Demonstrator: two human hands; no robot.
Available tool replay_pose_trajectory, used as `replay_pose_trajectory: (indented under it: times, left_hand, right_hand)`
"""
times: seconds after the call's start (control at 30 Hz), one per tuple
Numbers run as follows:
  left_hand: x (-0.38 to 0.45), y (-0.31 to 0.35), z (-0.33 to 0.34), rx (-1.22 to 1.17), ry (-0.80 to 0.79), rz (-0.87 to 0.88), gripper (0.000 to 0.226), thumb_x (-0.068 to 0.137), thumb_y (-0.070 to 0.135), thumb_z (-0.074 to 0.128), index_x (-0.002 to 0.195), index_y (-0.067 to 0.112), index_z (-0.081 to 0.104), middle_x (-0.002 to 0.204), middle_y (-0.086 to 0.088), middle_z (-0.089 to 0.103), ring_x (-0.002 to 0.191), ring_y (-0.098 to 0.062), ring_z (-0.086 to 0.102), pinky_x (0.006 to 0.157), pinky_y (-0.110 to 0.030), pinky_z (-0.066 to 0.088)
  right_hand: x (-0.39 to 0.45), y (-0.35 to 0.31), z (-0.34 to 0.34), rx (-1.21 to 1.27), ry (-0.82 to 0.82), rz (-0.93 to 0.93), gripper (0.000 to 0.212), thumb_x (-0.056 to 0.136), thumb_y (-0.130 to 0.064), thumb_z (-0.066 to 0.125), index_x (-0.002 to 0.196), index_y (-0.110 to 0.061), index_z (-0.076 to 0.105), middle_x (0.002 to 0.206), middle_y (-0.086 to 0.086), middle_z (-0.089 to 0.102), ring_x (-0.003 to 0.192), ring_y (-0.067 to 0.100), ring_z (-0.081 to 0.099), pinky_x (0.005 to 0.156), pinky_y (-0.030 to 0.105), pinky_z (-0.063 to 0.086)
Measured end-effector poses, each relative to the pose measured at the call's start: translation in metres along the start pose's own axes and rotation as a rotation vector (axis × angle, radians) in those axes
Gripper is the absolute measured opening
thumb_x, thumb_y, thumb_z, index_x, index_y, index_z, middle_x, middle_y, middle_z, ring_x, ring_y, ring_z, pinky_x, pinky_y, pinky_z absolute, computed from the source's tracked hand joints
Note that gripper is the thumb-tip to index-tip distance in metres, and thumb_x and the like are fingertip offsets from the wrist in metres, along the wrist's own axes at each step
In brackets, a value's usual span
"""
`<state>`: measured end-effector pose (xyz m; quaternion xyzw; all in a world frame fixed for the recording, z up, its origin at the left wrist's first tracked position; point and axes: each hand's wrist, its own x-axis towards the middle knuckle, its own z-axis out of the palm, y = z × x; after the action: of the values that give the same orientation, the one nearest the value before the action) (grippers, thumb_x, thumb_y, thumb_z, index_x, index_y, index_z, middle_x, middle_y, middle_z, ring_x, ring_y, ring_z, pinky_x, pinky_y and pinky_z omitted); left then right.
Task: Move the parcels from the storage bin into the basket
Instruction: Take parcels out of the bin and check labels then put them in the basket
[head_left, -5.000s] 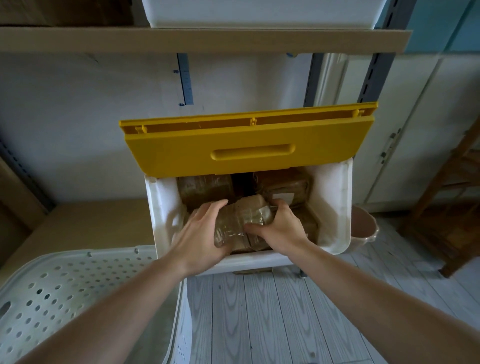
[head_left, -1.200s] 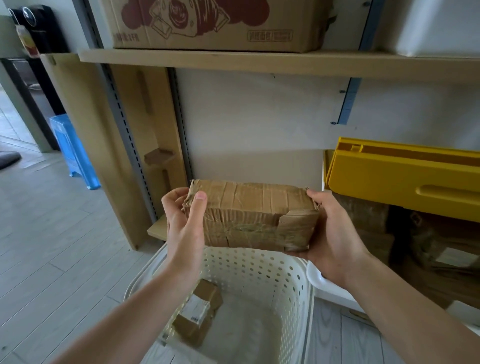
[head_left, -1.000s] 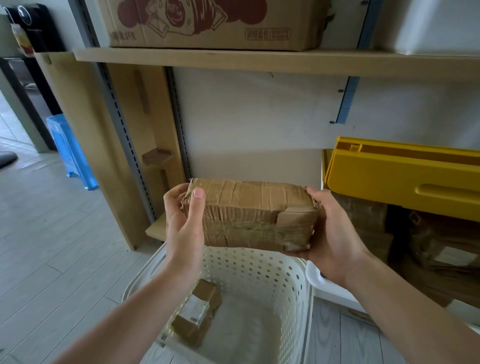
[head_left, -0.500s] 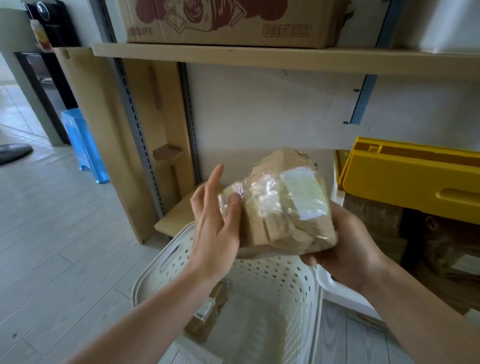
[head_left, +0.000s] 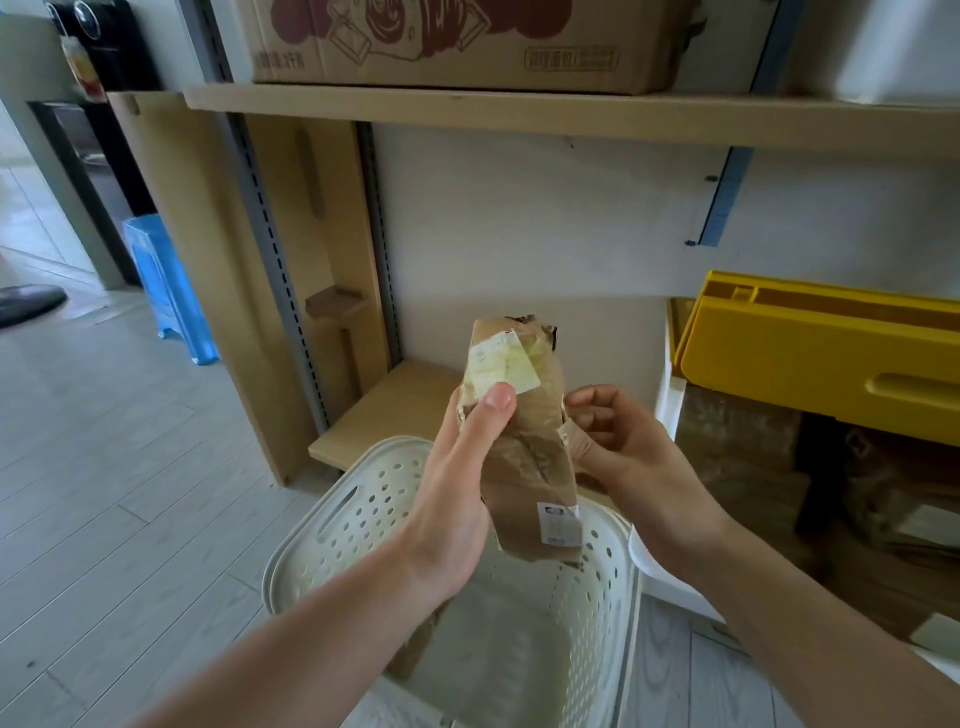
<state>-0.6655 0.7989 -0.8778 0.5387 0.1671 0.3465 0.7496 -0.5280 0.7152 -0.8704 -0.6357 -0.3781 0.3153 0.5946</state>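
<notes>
You hold the parcel (head_left: 522, 447) upright over the basket (head_left: 358, 512), its long side almost vertical — I think you turn it this way so it can go down narrow end first into the open top. Your left hand (head_left: 457, 493) grips it from the left, with the thumb pressed on the front face just under the pale label and the other fingers hidden behind the parcel. Your right hand (head_left: 631, 457) is at the right edge of the parcel; its fingers are loosely curled and their tips are touching or almost touching the brown paper, but they do not clearly close around it, so the weight seems to rest mostly in the left hand.

The lower end of the parcel is at about the level of the basket rim, above the inside of the basket and not yet in it. Another brown parcel lies deep inside, partly hidden by your left forearm. The storage bin (head_left: 670, 415) stands just to the right of the basket, its yellow lid (head_left: 810, 358) lifted, and more parcels (head_left: 737, 447) wait inside it — so much of the task remains.
</notes>
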Motion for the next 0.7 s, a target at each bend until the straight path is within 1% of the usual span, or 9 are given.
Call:
replay_pose_trajectory:
  times: [0.07,0.13,0.23,0.33,0.4,0.5,0.53,0.63,0.7]
  left_hand:
    - [-0.001,0.001,0.003,-0.025,-0.018,0.041,0.082,0.079,0.062,0.068,0.145,0.018,0.046,0.135,-0.017,0.062,0.127,-0.035,0.059,0.109,-0.06,0.043]
    - [-0.002,0.003,0.004,-0.035,-0.044,0.085,0.085,0.082,0.06,0.069,0.147,0.013,0.043,0.138,-0.02,0.059,0.13,-0.037,0.056,0.11,-0.062,0.041]
    - [-0.002,0.005,0.003,-0.056,-0.035,0.118,0.089,0.079,0.062,0.072,0.146,0.01,0.045,0.141,-0.019,0.057,0.133,-0.037,0.053,0.114,-0.062,0.036]
    - [-0.002,0.005,0.002,-0.055,-0.048,0.134,0.08,0.084,0.056,0.069,0.144,0.009,0.047,0.141,-0.019,0.058,0.133,-0.036,0.053,0.116,-0.062,0.033]
    - [-0.002,0.005,0.001,-0.061,-0.048,0.144,0.067,0.09,0.052,0.062,0.142,0.011,0.05,0.139,-0.017,0.06,0.132,-0.034,0.055,0.115,-0.06,0.036]
    - [-0.001,0.01,-0.003,-0.085,-0.06,0.138,0.051,0.097,0.045,0.038,0.136,0.017,0.056,0.135,-0.012,0.064,0.129,-0.031,0.058,0.111,-0.053,0.044]
    - [0.001,0.013,-0.007,-0.094,-0.066,0.128,0.052,0.096,0.044,0.035,0.136,0.017,0.055,0.134,-0.011,0.065,0.128,-0.029,0.06,0.108,-0.049,0.048]
    - [0.008,0.018,-0.025,-0.127,-0.054,0.114,0.064,0.094,0.046,0.04,0.152,0.021,0.036,0.141,-0.007,0.061,0.129,-0.028,0.059,0.1,-0.048,0.053]
    - [0.013,0.018,-0.039,-0.131,0.001,0.144,0.056,0.1,0.042,0.038,0.156,0.036,0.029,0.145,-0.002,0.058,0.13,-0.027,0.059,0.099,-0.056,0.052]
  right_hand:
    - [-0.002,0.006,0.001,-0.029,-0.05,0.094,0.074,0.066,-0.069,0.072,0.126,-0.029,0.056,0.123,0.009,0.064,0.111,0.024,0.066,0.095,0.043,0.056]
    - [-0.001,0.01,0.003,0.017,-0.111,0.207,0.081,0.062,-0.076,0.064,0.133,-0.039,0.049,0.126,-0.004,0.066,0.111,0.015,0.068,0.096,0.051,0.056]
    - [0.002,0.015,0.004,0.102,-0.161,0.284,0.1,0.056,-0.081,0.065,0.146,-0.047,0.035,0.124,-0.008,0.07,0.112,0.018,0.069,0.096,0.054,0.055]
    - [0.006,0.026,0.002,0.116,-0.187,0.344,0.128,0.043,-0.092,0.071,0.153,-0.047,0.022,0.136,-0.007,0.064,0.123,0.023,0.063,0.104,0.056,0.049]
    - [0.007,0.029,0.0,0.169,-0.198,0.391,0.121,0.049,-0.088,0.071,0.152,-0.04,0.032,0.134,-0.004,0.066,0.121,0.023,0.065,0.104,0.053,0.05]
    - [0.01,0.028,-0.002,0.254,-0.203,0.425,0.087,0.064,-0.072,0.064,0.135,-0.022,0.061,0.123,0.006,0.073,0.118,0.026,0.068,0.11,0.05,0.046]
    - [0.01,0.026,-0.002,0.268,-0.156,0.424,0.085,0.064,-0.069,0.067,0.131,-0.017,0.065,0.12,0.007,0.074,0.115,0.027,0.069,0.107,0.049,0.049]
    - [0.013,0.022,-0.005,0.313,0.01,0.428,0.078,0.065,-0.053,0.078,0.127,-0.007,0.065,0.11,0.006,0.077,0.094,0.018,0.074,0.075,0.033,0.061]
    - [0.013,0.02,-0.008,0.35,0.066,0.417,0.065,0.07,-0.039,0.079,0.123,-0.005,0.066,0.108,0.008,0.078,0.1,0.024,0.074,0.087,0.038,0.059]
